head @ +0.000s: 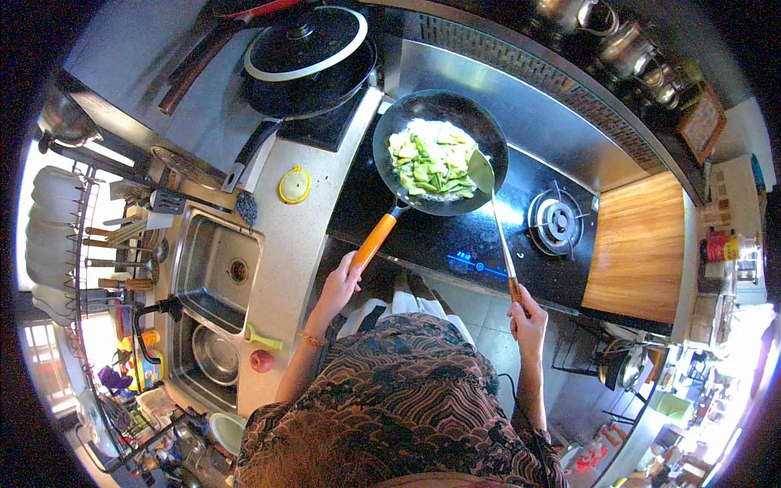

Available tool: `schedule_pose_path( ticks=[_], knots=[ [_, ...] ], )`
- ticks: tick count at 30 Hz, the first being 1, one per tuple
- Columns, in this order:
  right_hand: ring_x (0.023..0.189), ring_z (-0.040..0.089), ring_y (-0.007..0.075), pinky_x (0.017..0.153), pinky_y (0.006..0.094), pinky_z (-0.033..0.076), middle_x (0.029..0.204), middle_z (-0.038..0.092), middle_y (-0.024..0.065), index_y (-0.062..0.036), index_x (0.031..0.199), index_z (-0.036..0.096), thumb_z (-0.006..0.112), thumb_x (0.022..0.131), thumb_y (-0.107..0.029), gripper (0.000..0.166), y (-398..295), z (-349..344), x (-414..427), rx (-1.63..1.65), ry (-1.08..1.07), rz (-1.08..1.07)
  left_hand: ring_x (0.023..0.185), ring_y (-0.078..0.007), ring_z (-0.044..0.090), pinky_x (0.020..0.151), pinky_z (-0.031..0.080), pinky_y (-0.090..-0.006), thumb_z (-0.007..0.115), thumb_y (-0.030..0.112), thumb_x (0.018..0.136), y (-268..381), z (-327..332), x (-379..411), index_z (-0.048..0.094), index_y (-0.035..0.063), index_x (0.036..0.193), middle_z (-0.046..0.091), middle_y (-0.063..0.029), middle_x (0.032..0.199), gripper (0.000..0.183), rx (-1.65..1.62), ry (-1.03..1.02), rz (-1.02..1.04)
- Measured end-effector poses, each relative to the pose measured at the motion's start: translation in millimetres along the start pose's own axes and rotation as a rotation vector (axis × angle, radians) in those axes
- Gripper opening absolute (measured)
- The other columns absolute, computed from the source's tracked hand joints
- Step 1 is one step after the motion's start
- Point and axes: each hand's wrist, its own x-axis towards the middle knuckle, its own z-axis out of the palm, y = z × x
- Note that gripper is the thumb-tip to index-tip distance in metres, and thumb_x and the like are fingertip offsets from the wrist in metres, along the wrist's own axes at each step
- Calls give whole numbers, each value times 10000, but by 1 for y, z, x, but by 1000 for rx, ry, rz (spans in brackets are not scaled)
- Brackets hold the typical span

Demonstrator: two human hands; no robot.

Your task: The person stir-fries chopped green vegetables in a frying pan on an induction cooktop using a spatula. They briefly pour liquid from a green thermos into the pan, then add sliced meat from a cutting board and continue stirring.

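A dark wok (488,122) with an orange wooden handle sits over the left part of the black glass cooktop (421,238). My left hand (339,285) is closed around the end of that handle. Sliced green vegetables (430,155) lie heaped in the wok. In my right hand (528,314) is the brown wooden grip of a metal spatula (482,172); its blade rests at the right side of the vegetables, inside the wok. The burner under the wok is hidden.
A bare gas burner (557,219) is on the right, beside a wooden board (634,250). A lidded black pan (305,91) stands at the upper left. The left counter holds a double sink (261,280), a green peeler (263,337) and a round reddish item (262,361).
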Motion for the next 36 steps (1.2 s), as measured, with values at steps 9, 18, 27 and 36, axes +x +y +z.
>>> schedule_pose_path(
  ticks=[9,18,27,36],
  knots=[
    [403,375,35,330,160,247,656,521,42,-21,1156,467,486,798,-101,368,-26,-14,-20,394,-99,225,509,-121,524,484,444,-248,386,249,882,-6,1,1,378,63,1175,516,-57,667,347,-10,3,-9],
    [402,380,47,331,159,251,662,518,57,-23,1165,457,494,794,-103,381,-22,-24,-16,459,-48,213,507,-111,513,490,441,-242,388,246,881,-3,1,3,381,71,1178,508,-48,660,345,-20,-2,-31],
    [377,383,70,305,161,265,679,514,115,-2,1186,417,512,772,-104,437,-10,-21,-13,647,-222,286,513,-127,520,499,448,-261,393,254,879,0,-1,1,378,72,1169,513,-52,671,342,-12,15,-36],
    [376,379,58,306,169,256,665,522,71,2,1191,409,525,772,-124,453,-43,24,14,534,-585,208,532,-143,544,517,468,-276,397,235,877,-9,-1,-1,336,77,1206,551,-76,719,370,79,7,-49]
  ],
)
